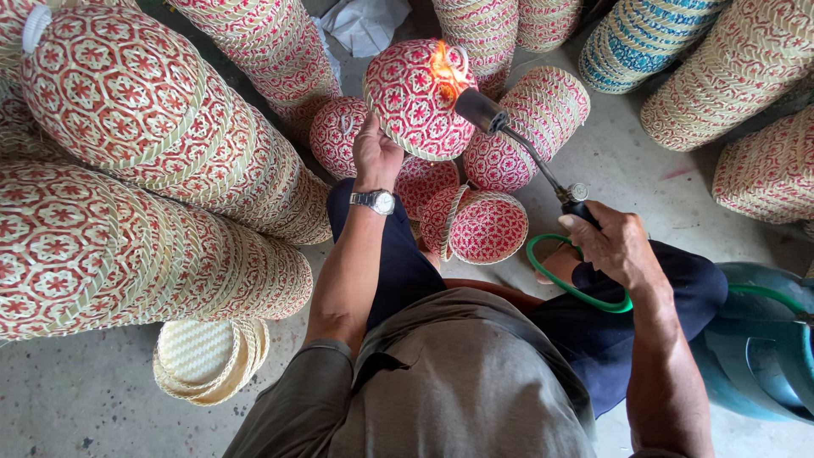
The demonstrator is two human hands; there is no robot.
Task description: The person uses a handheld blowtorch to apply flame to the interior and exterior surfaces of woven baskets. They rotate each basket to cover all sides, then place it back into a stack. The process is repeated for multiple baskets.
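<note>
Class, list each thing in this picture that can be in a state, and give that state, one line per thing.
Gas torch: lit, flame at its nozzle, against the basket.
Red patterned woven basket: held up, tilted, flame on its upper edge.
Left hand: gripping the basket from below.
Right hand: closed on the torch handle.
Green hose: looped, running towards the blue gas cylinder.
Stacked baskets: lying on their sides.
</note>
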